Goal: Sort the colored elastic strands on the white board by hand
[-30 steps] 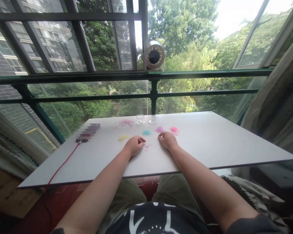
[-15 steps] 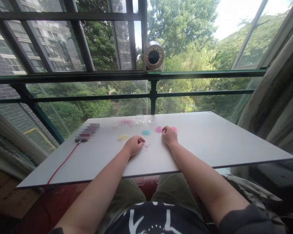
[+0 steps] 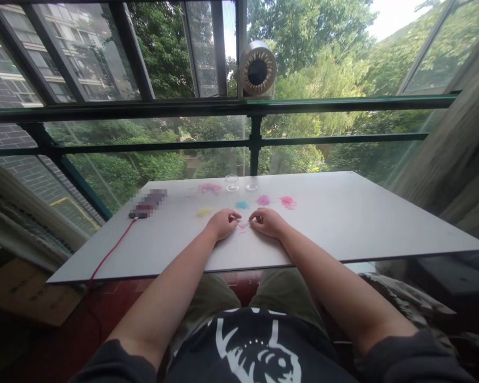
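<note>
My left hand (image 3: 223, 223) rests on the white table with its fingers curled and the thumb close to the index fingertip. Opposite it, my right hand (image 3: 268, 222) is bent into a similar pinch. Anything between either set of fingertips is too small to make out. A loose scatter of pink pieces (image 3: 242, 227) lies between the hands. Just beyond are small heaps of coloured bits: a teal heap (image 3: 242, 205), a purple heap (image 3: 263, 200), a pinkish-red heap (image 3: 288, 201) and a yellow heap (image 3: 203, 213).
A larger mixed pink heap (image 3: 209, 188) lies farther back, beside a clear round container (image 3: 231, 183) and a clear lid-like disc (image 3: 251, 187). At left a blurred-out device (image 3: 148, 204) has a red cable (image 3: 112, 247). Green railing (image 3: 335, 105) stands behind the table (image 3: 367, 218).
My right hand has moved left from the purple and pinkish-red heaps to the scattered pieces, uncovering those heaps. My left hand stays beside the scatter. The camera view has tilted down slightly.
</note>
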